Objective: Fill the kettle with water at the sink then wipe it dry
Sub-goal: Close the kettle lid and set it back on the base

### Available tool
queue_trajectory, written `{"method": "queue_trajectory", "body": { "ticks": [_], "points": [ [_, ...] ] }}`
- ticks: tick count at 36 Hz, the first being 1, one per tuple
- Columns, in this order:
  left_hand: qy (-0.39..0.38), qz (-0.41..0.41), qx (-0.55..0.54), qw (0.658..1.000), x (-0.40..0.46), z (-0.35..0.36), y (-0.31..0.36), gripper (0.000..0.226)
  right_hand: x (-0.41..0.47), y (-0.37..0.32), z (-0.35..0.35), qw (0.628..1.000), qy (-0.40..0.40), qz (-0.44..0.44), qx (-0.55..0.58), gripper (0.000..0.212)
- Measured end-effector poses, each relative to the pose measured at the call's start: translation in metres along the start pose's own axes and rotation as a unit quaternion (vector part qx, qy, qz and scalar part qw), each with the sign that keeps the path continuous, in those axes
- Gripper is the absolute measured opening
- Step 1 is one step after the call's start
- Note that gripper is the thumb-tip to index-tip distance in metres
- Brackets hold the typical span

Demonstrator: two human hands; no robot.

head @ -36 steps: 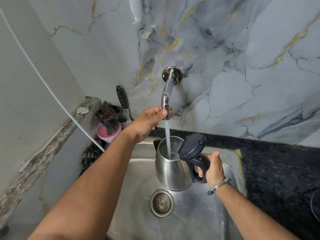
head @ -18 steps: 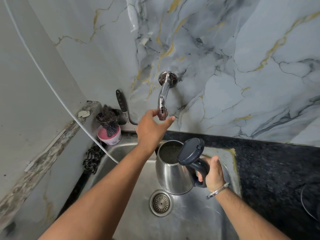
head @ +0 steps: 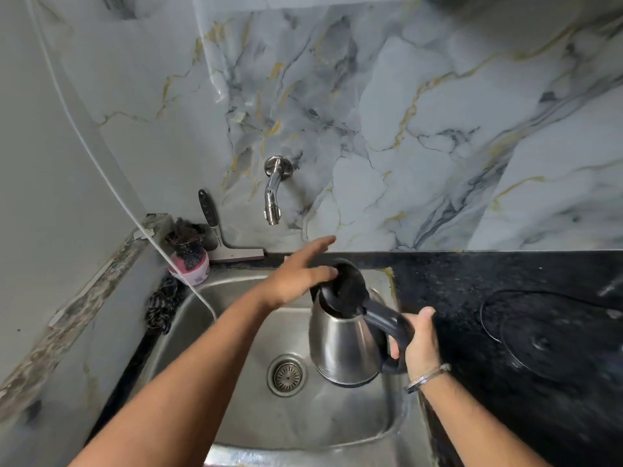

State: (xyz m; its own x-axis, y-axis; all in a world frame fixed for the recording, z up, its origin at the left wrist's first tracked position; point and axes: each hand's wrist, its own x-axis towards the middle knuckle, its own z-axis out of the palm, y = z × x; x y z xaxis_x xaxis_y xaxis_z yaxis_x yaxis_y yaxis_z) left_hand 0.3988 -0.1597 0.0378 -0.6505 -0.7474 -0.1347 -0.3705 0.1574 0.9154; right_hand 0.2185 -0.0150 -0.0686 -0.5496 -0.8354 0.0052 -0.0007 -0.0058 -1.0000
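Note:
A steel kettle (head: 340, 345) with a dark lid (head: 349, 289) and black handle hangs over the right side of the steel sink (head: 236, 332). My right hand (head: 419, 345) grips the handle. My left hand (head: 300, 271) is spread open with its fingers against the lid, which is tipped down over the kettle's mouth. The chrome tap (head: 273, 193) sticks out of the marble wall above and behind, with no water running from it.
A squeegee (head: 229, 244), a pink cup with a scrubber (head: 188, 261) and a dark cloth (head: 161, 305) sit at the sink's back left. A white cable (head: 101, 170) hangs down into the sink. A black counter (head: 505, 332) with a round kettle base (head: 556, 335) lies to the right.
The water has stopped. My left hand has left the tap and come down onto the kettle lid, which has swung from upright towards shut. The view has tilted back.

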Motion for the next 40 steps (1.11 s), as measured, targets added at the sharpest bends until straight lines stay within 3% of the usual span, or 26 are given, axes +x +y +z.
{"method": "queue_trajectory", "body": {
  "ticks": [2,5,8,11,21,26,40],
  "points": [
    [0.007,-0.041,-0.087,0.995,-0.007,0.003,-0.015,0.071,-0.010,-0.005,-0.021,1.000,-0.001,-0.014,0.002,0.094],
    [-0.036,-0.107,-0.169,0.979,-0.012,0.031,-0.030,0.082,-0.020,-0.011,-0.056,1.000,0.011,-0.013,0.018,0.095],
    [-0.106,-0.103,-0.228,0.962,-0.007,0.071,-0.028,0.074,-0.026,-0.017,-0.088,1.000,0.014,-0.011,0.015,0.097],
    [-0.143,-0.092,-0.220,0.961,0.001,0.117,-0.007,0.068,-0.029,-0.027,-0.126,1.000,0.016,-0.023,0.002,0.096],
    [-0.115,-0.059,-0.256,0.958,0.034,0.243,0.047,0.064,-0.003,-0.043,-0.252,0.999,0.019,-0.030,-0.006,0.096],
    [-0.105,-0.050,-0.283,0.952,0.051,0.295,0.065,0.048,0.018,-0.038,-0.304,0.999,0.016,-0.028,-0.032,0.096],
    [-0.051,-0.095,-0.276,0.955,0.115,0.357,0.091,0.060,0.069,-0.037,-0.375,1.000,0.013,0.002,0.028,0.095]
  ]
}}
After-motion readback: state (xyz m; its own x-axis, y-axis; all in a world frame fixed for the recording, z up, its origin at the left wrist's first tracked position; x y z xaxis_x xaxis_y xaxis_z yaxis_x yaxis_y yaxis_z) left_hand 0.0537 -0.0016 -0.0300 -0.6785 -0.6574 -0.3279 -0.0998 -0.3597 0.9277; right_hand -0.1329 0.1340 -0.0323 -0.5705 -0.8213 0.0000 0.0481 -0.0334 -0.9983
